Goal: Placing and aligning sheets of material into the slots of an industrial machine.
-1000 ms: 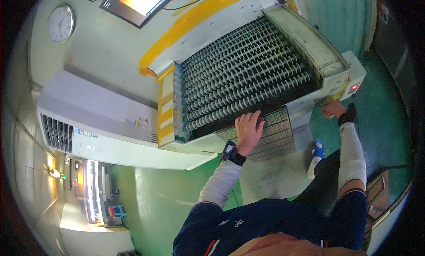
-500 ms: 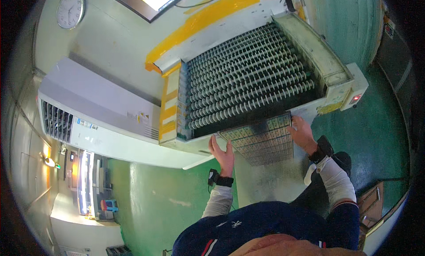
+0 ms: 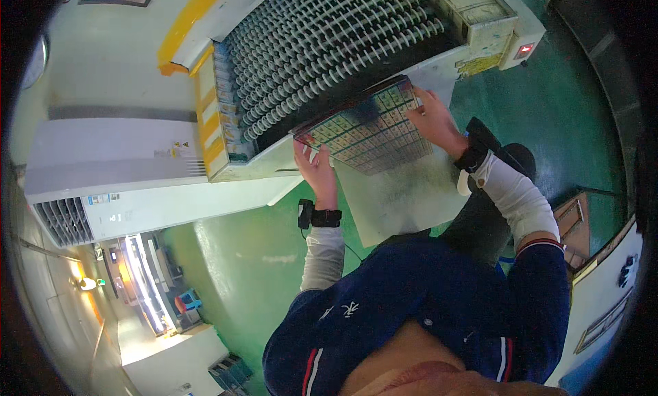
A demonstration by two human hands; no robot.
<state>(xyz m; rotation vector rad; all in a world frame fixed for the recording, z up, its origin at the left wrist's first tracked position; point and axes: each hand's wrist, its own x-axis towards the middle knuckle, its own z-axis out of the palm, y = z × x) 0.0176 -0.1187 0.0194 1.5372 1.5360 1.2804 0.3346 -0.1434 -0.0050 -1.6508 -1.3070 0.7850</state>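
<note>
A dark, thin circuit board panel (image 3: pixel 370 130), marked with a grid of many small rectangles, stands tilted at the front edge of a roller conveyor (image 3: pixel 322 60). My left hand (image 3: pixel 317 173) holds its left corner, fingertips at the edge and the thumb near its face. At the opposite side, my right hand (image 3: pixel 437 125) grips the right edge with bent fingers. The panel's upper edge lies close to the nearest row of pale rollers; its back is hidden. Black bands circle both my wrists, each with a small black device.
Left of the rollers is a yellow-and-white striped side wall (image 3: pixel 212 122), beside a large white air conditioner (image 3: pixel 123 149). A control box with a red lit switch (image 3: pixel 524 51) sits right. Below the panel is a pale sheet-like surface (image 3: pixel 401 197) above green floor (image 3: pixel 240 242).
The view has shifted, so the conveyor sits farther left and higher in the picture. The panel has come up against the conveyor's front edge, both hands still holding it.
</note>
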